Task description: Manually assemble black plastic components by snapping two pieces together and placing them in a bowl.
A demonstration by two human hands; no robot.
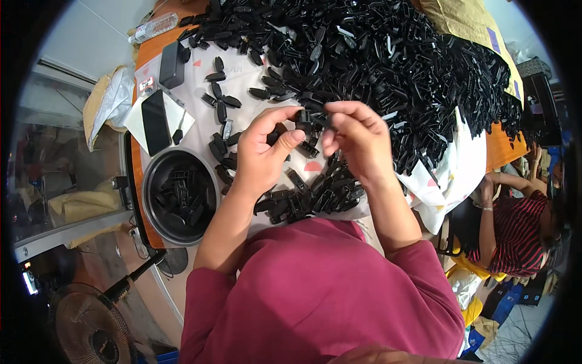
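Above the cloth-covered table, my left hand (265,145) pinches a small black plastic part (304,119) between thumb and fingers. Facing it from the other side, my right hand (362,138) has its thumb and fingers closed together at a dark piece beside that part. Whether this piece is separate or joined to the part, I cannot tell. Under and around both hands lie loose black parts (312,197), several of them close to my body. Beyond them a large heap of similar black parts (370,60) covers the far and right side of the table.
A black bowl (150,209) holding several black parts stands at the left edge. Behind it lie a dark phone (156,124), a black box (172,65) and a clear bottle (154,28). A fan (94,327) is at lower left; another person (518,233) sits at right.
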